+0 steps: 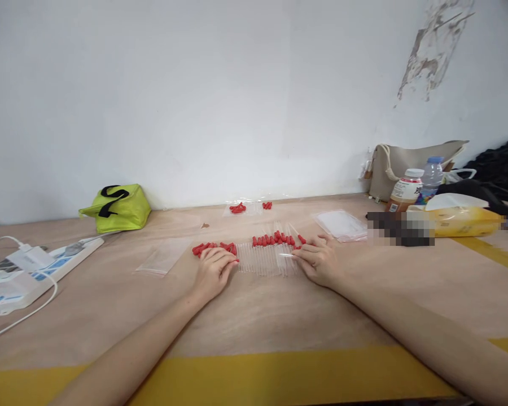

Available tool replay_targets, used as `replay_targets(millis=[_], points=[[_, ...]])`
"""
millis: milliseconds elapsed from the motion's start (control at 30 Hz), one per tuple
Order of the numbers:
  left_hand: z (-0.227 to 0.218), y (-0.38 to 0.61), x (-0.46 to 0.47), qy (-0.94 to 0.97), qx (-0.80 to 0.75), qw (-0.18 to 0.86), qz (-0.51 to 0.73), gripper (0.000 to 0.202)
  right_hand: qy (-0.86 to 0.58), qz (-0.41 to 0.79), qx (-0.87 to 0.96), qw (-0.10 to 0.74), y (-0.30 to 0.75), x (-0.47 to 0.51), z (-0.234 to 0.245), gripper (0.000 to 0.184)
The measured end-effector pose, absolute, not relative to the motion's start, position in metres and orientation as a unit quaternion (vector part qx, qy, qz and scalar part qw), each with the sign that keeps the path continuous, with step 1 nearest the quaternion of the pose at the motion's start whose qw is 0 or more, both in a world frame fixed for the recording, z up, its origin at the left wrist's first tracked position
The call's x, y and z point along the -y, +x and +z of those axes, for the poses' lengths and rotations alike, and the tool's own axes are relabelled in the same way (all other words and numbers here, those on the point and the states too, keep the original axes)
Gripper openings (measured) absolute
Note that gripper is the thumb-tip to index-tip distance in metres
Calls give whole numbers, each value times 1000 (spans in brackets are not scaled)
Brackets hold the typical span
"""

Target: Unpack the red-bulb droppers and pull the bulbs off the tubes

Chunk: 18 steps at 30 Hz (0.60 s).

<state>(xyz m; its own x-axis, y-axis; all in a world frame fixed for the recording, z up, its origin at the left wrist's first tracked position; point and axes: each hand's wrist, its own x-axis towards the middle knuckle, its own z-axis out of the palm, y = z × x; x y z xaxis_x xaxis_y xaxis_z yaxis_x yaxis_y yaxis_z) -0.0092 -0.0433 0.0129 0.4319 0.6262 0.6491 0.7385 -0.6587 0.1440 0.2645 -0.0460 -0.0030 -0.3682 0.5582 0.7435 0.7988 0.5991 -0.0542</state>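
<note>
Between my hands a row of thin clear dropper tubes (265,262) lies side by side on the table. Red rubber bulbs (273,239) line the far side of that row, some fitted on tubes that point away. To the left, my left hand (214,270) is closed, with a small red rubber bulb (236,260) showing at its fingertips. A pile of loose red bulbs (203,247) lies just beyond its knuckles, partly hidden. At the right end, my right hand (319,260) pinches a clear dropper tube (285,255) that points left over the row.
Near the wall lies a clear bag (252,208) with red-bulbed droppers. Flat plastic bags (341,224) are at right, another bag (161,259) at left. A power strip (51,270), green pouch (122,208), bottles (407,189) and yellow tissue pack (465,221) stand farther out.
</note>
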Motion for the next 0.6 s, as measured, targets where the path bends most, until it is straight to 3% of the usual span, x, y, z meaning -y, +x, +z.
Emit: replay_targets(millis=[233, 600], points=[[18, -19, 26, -774, 461, 58, -431, 24, -481, -100, 749, 444, 253, 45, 2, 19], [31, -66, -4, -678, 602, 14, -421, 30, -472, -179, 758, 414, 234, 33, 6, 22]])
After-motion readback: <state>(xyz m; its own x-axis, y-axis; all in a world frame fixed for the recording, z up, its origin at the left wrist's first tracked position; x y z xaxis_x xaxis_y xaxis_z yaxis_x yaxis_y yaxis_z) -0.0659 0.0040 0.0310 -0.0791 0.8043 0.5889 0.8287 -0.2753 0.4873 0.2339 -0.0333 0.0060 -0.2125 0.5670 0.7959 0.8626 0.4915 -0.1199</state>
